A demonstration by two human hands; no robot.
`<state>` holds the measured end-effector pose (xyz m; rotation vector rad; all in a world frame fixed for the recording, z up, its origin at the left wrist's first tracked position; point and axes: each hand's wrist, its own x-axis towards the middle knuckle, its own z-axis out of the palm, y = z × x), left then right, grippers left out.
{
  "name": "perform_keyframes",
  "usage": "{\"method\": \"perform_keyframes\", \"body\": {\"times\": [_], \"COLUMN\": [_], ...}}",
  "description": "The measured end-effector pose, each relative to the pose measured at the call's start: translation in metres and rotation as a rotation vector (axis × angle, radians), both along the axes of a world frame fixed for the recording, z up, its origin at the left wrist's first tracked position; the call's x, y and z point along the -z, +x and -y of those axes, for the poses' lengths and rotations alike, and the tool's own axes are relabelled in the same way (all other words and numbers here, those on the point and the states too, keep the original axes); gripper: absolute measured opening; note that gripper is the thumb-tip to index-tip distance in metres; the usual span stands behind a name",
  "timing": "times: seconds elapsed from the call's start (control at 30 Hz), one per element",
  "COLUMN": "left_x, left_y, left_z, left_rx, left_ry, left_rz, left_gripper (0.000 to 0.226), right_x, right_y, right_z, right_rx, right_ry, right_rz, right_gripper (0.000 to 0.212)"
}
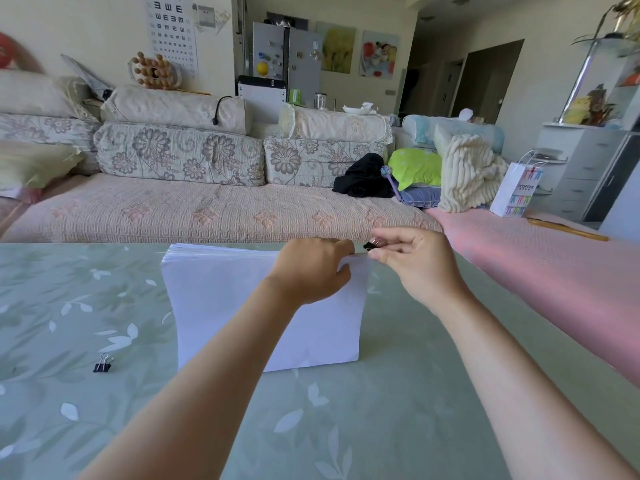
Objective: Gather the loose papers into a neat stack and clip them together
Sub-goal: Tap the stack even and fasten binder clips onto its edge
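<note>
Papers (225, 299) lie in one squared stack on the green leaf-print tabletop (381, 427), mid-view. The edges look even, so we judge gathering done and clipping as the step in hand.

Near left, a spare clip (103, 364) sits on the tabletop well apart from the stack, untouched.

Further out, our left hand (311, 268) is at the stack's far right corner. Its fingers curl over the far edge with the thumb on the top sheet, gripping the corner and lifting it slightly.

Just beside it, our right hand (415, 265) has its fingers pinched on a small black binder clip (370, 244). The clip is at corner height, just off the paper edge, and we can't tell if it touches. It's too small to tell whether the mouth is squeezed open.

Next move, as we judge it:
- squeeze the handles so the mouth opens wide enough for the thick stack
- slide it over the held corner
- release while the left hand keeps the sheets aligned

The stack looks thick for that clip, so slipping or fanned sheets are a risk.

Beyond the tabletop's far edge is a sofa (207, 209) with cushions, not involved.
</note>
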<state>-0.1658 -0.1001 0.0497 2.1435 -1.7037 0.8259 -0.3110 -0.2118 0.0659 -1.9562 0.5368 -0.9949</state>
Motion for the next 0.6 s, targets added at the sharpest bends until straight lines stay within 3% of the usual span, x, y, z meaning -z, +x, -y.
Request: {"method": "perform_keyframes", "body": {"times": [0.13, 0.33, 0.6], "left_x": [-0.001, 0.001, 0.001], "left_y": [0.001, 0.004, 0.005], "left_z": [-0.001, 0.001, 0.002], "left_rx": [0.004, 0.001, -0.017], "left_ry": [0.001, -0.006, -0.033], "left_rz": [-0.017, -0.025, -0.033], "left_gripper": [0.025, 0.027, 0.025], "right_x": [-0.009, -0.014, -0.009], "right_y": [0.000, 0.003, 0.017], "right_z": [-0.002, -0.003, -0.007], "right_rx": [-0.027, 0.062, 0.053], "right_ry": [-0.035, -0.279, -0.562], "right_rz": [-0.098, -0.204, -0.181], "right_gripper": [0.031, 0.019, 0.017]}}
